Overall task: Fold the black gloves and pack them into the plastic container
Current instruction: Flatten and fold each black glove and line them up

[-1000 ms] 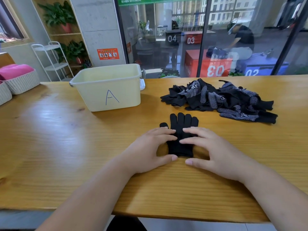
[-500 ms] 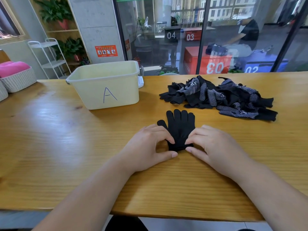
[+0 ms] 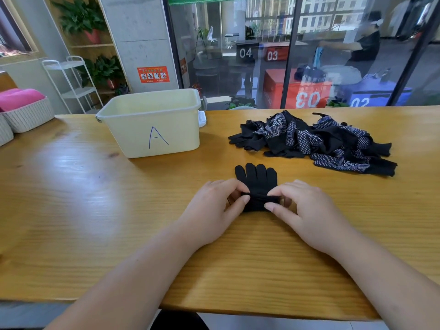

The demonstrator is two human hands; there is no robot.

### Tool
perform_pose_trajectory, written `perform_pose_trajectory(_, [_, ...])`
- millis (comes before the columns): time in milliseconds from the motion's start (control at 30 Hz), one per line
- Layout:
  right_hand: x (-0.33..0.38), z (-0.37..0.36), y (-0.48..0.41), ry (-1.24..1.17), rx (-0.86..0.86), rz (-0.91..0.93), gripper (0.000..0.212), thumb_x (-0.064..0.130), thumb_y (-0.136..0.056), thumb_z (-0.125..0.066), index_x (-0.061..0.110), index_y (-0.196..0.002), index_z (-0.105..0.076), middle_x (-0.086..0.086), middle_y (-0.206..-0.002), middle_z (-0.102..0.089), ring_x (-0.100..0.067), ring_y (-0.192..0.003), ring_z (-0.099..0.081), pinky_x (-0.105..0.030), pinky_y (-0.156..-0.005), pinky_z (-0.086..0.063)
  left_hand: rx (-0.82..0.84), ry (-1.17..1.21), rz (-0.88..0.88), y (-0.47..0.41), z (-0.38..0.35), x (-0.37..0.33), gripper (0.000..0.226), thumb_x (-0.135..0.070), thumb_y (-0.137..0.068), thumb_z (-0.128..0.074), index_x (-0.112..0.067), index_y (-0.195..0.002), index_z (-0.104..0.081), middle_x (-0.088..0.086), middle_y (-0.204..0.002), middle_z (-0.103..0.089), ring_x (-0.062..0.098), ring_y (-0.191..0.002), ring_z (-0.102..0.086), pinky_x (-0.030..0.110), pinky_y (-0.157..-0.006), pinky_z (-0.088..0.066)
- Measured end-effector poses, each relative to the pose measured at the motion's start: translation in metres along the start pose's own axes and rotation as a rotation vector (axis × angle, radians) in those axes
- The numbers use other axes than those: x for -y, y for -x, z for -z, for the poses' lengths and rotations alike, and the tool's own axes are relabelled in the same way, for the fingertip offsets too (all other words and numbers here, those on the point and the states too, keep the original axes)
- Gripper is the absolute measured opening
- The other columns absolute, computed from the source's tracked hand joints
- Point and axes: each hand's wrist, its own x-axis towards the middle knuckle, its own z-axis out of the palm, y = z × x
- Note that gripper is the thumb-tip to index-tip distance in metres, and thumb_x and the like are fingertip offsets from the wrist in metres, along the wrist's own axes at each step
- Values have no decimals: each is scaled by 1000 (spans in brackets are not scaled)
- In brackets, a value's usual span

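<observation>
A black glove point(image 3: 258, 179) lies on the wooden table point(image 3: 71, 210) in front of me, fingers pointing away. Its cuff end is rolled over into a thick fold. My left hand point(image 3: 214, 208) pinches the left side of that fold, and my right hand point(image 3: 307, 210) pinches the right side. A pile of black gloves point(image 3: 314, 141) with white dotted palms lies at the back right. The cream plastic container point(image 3: 152, 129), marked with a blue "A", stands at the back left of the glove; its inside is hidden from here.
White woven baskets point(image 3: 26, 115) with pink cloth sit at the table's far left edge. A small white object point(image 3: 202, 117) is behind the container. Glass panes run along the table's far side, with a person seated beyond them.
Both hands went from lying flat on the glove to pinching its cuff end, which has been folded up toward the fingers. The glove looks shorter now.
</observation>
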Motion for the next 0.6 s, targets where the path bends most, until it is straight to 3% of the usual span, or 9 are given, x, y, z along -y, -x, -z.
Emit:
perform_pose_trajectory(67, [-1,-1,0,-86,9,-56,9,46,-99,-68,38,-102,-70,26,-94,-62,1,-94,-56,-13,-74,-37,6,72,57,1,1,-2,8,-36,-106,-64,-33,-111,-69,-20,-89,-68,4,-89,-63,14,-84,-41])
perform_pose_trajectory(167, [-1,-5,-3,-173,29,-144,9,44,-98,-72,42,-106,-69,20,-86,-67,-3,-84,-61,-18,-69,-40,36,146,133,-2,1,-4,5,-34,-104,-67,-33,-108,-69,-16,-84,-71,3,-82,-64,10,-74,-41])
perform_pose_trajectory(333, [1,-6,-5,-112,-20,-171,23,46,-87,-82,46,-105,-68,18,-92,-63,-6,-83,-59,-23,-70,-44,54,72,190,-6,-3,0,16,-33,-99,-72,-41,-108,-60,-15,-82,-67,4,-85,-61,20,-76,-47])
perform_pose_trajectory(400, [2,-2,-4,-60,-42,-152,20,45,-86,-84,45,-101,-71,21,-101,-56,-3,-92,-56,-22,-75,-44,27,15,133,-6,-4,1,19,-30,-95,-75,-40,-106,-64,-17,-91,-62,5,-93,-56,23,-81,-46])
perform_pose_trajectory(467, [1,0,-2,17,-48,-80,13,41,-87,-83,43,-99,-76,24,-107,-56,-4,-100,-54,-29,-79,-49,3,-29,31,-8,-4,3,17,-23,-93,-78,-37,-101,-71,-20,-100,-60,7,-98,-53,27,-87,-47])
perform_pose_trajectory(600, [1,-1,-1,198,-25,57,16,43,-97,-67,38,-104,-81,29,-109,-63,-6,-101,-52,-34,-77,-53,9,-185,-136,-7,-7,6,17,-21,-99,-69,-32,-107,-79,-21,-110,-66,8,-100,-52,39,-88,-50])
